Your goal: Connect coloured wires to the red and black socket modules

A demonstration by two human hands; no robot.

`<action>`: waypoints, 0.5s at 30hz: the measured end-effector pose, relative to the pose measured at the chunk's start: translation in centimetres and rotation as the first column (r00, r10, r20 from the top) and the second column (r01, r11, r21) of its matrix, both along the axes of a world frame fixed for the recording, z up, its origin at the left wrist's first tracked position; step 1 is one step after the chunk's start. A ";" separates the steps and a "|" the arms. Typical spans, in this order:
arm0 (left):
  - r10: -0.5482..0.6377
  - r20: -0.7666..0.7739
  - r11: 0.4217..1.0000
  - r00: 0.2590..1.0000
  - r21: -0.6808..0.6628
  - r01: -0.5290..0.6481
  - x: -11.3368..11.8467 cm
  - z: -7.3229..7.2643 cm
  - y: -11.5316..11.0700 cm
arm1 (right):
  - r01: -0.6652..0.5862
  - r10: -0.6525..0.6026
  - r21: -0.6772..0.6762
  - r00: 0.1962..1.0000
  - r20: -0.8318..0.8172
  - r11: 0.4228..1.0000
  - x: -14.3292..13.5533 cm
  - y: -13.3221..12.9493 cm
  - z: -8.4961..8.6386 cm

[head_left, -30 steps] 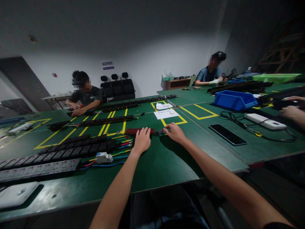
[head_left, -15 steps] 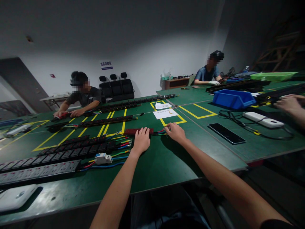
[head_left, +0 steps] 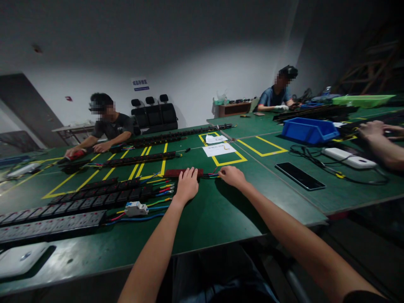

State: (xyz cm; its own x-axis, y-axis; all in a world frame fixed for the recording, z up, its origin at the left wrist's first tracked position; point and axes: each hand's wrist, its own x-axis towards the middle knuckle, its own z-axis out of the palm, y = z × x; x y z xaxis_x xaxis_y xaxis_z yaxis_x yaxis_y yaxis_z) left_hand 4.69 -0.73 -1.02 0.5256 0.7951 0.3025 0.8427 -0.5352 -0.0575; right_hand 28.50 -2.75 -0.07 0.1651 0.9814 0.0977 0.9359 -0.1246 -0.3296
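Note:
A dark red strip-shaped block [head_left: 172,173] lies on the green table with coloured wires [head_left: 210,175] coming out of its right end. Across the block's right part rests my left hand [head_left: 188,185], palm down, fingers stretched out over its top. My right hand [head_left: 232,176] is closed in a pinch at the free ends of the wires; its fingertips hide those ends. Left of my left hand lie black socket strips [head_left: 85,205] with loose wire ends, some with ring terminals. A white circuit breaker [head_left: 136,208] sits among wires there.
A phone [head_left: 299,176], a white power strip [head_left: 349,158] with black cable and a blue bin [head_left: 309,130] are to the right. Paper sheets [head_left: 218,150] lie ahead. A white device [head_left: 23,259] sits front left. Two co-workers sit opposite; another person's hands [head_left: 380,134] show at right.
My right fingers have curled in closer on the wires, and a thin red wire now angles upward near them. My left hand stays put. The left co-worker's red tool has shifted left.

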 end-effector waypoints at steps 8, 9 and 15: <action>-0.009 0.003 1.000 1.000 -0.010 0.009 0.0 0.0 0.2 | 0.081 -0.082 -0.056 0.996 -0.025 0.995 0.1 0.3 0.0; -0.009 0.002 1.000 1.000 -0.010 0.009 0.0 -0.1 0.2 | 0.072 -0.074 -0.057 0.997 -0.028 0.996 0.1 0.3 0.0; -0.006 -0.003 1.000 1.000 -0.014 0.006 0.0 0.1 0.1 | 0.052 -0.052 -0.005 0.998 -0.044 0.999 0.3 0.6 -0.6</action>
